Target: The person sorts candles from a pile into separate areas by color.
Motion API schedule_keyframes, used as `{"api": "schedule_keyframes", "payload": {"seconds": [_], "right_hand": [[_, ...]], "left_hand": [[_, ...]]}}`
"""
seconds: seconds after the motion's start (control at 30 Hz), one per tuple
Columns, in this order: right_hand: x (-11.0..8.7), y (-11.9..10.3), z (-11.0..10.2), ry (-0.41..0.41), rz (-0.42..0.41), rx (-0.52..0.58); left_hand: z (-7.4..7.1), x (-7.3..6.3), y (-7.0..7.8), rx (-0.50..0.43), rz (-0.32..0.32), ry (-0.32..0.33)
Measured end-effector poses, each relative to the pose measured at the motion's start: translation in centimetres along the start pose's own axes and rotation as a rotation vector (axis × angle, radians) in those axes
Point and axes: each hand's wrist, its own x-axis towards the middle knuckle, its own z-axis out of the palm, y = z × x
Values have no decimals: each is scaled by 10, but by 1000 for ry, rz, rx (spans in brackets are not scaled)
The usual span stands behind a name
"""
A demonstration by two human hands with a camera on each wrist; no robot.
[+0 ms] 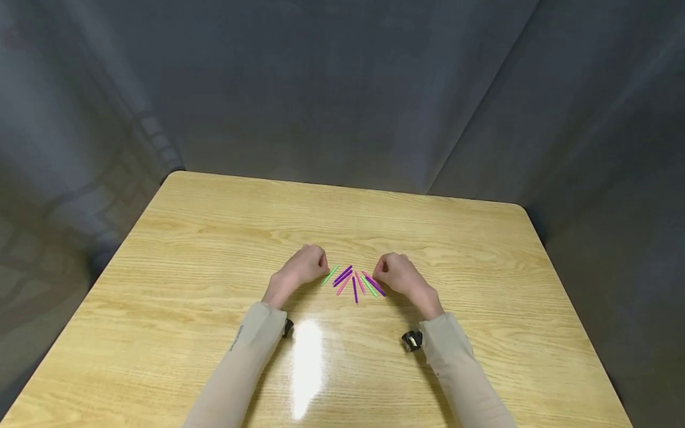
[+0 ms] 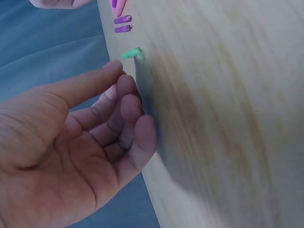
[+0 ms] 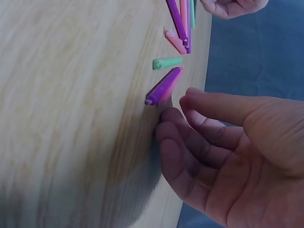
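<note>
Several thin sticks in purple, pink and green lie fanned out on the wooden table (image 1: 241, 238) between the two hands; some show a small pale tip. My left hand (image 1: 307, 264) is at the left end of the fan, its fingers loosely bent and holding nothing. Closest to its fingertips is a green stick (image 2: 132, 52). On the other side my right hand (image 1: 401, 274), also loosely bent and empty, has its fingertips beside a purple stick (image 3: 164, 87) that lies against a pink one (image 3: 167, 93). A second green stick (image 3: 167, 62) lies just beyond them.
A dark grey curtain (image 1: 321, 89) hangs behind the table and at both sides. Each wrist carries a small black camera, such as the one at the right cuff (image 1: 412, 340). Light glares off the tabletop between the forearms.
</note>
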Motion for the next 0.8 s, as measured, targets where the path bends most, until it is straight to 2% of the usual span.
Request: {"api": "schedule_keyframes", "payload": {"seconds": [0.17,0.6,0.8], "right_hand": [[-2,1,2,-11,19,6],[-1,3,6,2,11,-43],[-1,4,7,11,8,-47]], "left_hand": [[2,0,-1,4,8,-26],[6,-4,3,-35,-31,13],[10,-2,5,-10,-55,36]]}}
